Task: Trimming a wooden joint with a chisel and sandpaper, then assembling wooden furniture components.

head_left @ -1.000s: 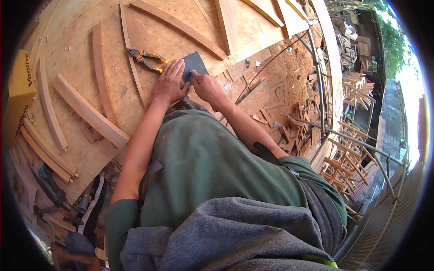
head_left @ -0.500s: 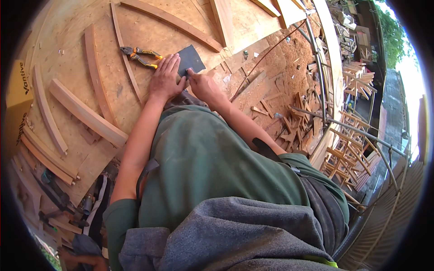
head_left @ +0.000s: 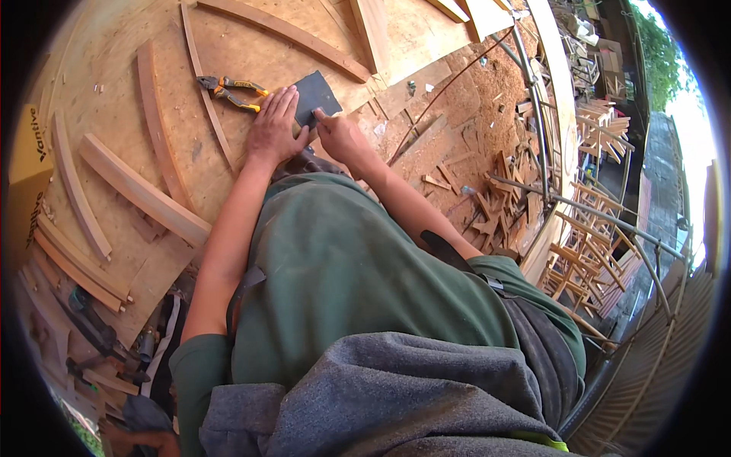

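Note:
A dark grey square sheet, much like sandpaper, lies on the plywood worktop near its edge. My left hand rests flat with its fingers stretched out, along the sheet's left side. At the sheet's near right corner my right hand is curled, pinching the edge between thumb and finger. A pair of combination pliers with orange and black handles lies just left of my left hand, its jaws over a thin wood strip.
Several curved wooden pieces lie across the worktop. A yellow-brown box stands at the far left. Wood offcuts and sawdust cover the floor to the right, beside metal pipes and stacked wooden frames.
The view has shifted slightly, so the worktop and pliers appear a little further left and up. Both hands keep nearly the same place at the sheet.

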### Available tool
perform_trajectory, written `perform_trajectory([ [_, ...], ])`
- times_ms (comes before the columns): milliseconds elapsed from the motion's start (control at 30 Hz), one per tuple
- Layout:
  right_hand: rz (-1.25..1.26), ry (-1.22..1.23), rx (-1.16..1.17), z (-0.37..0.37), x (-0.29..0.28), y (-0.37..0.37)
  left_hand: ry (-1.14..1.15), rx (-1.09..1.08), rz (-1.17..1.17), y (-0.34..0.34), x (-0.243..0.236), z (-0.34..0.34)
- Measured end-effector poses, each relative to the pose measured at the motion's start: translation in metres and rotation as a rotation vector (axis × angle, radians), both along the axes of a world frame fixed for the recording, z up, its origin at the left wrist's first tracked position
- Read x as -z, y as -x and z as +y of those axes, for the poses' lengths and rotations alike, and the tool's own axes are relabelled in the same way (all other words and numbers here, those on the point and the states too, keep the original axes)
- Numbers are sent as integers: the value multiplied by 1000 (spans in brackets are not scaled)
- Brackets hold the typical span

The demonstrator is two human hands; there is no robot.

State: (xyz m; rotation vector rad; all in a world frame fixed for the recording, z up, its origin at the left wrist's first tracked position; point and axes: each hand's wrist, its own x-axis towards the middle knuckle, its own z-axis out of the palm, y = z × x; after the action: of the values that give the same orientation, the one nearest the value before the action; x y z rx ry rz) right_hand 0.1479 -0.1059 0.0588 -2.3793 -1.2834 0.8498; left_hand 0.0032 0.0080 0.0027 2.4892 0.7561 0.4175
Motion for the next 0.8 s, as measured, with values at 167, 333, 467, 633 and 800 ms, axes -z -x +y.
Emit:
perform_trajectory([
  [167, -11, 14, 42, -6, 1, 3, -8, -6, -9, 0, 0, -2],
  [333, 17, 10, 40, 7, 2, -7, -11, 1, 24, -2, -2, 0],
  [467, 6, -6, 31, -6, -1, -2, -31, 0, 26, -1, 1, -1],
  [633, 8, 28, 38, 9, 0, -10, -35, -2, 20, -2, 2, 1],
  [800, 22, -5, 40, -12, 10, -7, -31, -6, -5, -1, 2, -1],
])
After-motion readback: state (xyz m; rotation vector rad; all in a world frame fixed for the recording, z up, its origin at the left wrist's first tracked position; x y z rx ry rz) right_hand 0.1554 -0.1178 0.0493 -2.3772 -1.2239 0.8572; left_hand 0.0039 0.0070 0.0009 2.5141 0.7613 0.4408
